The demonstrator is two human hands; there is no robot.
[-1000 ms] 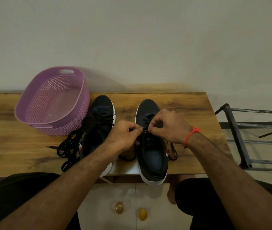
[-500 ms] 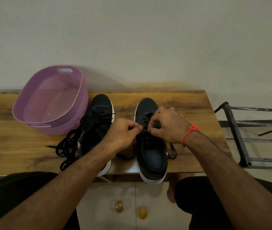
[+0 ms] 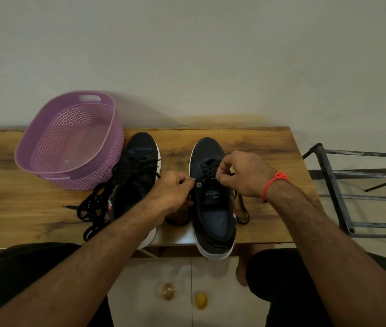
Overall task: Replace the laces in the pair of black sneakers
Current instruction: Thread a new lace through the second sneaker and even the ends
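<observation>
Head view, two black sneakers (image 3: 211, 208), two hands (image 3: 246, 175) pinching laces (image 3: 207, 172), one basket (image 3: 46, 171)

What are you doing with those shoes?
A person is lacing the right sneaker on the table. Both hands pinch its black lace near the tongue: the left hand on one side, the right hand on the other. The left sneaker sits beside it with laces spilling loose onto the wood. A purple basket stands to the left.

Black sneakers (image 3: 213, 199) side by side, toes away
</observation>
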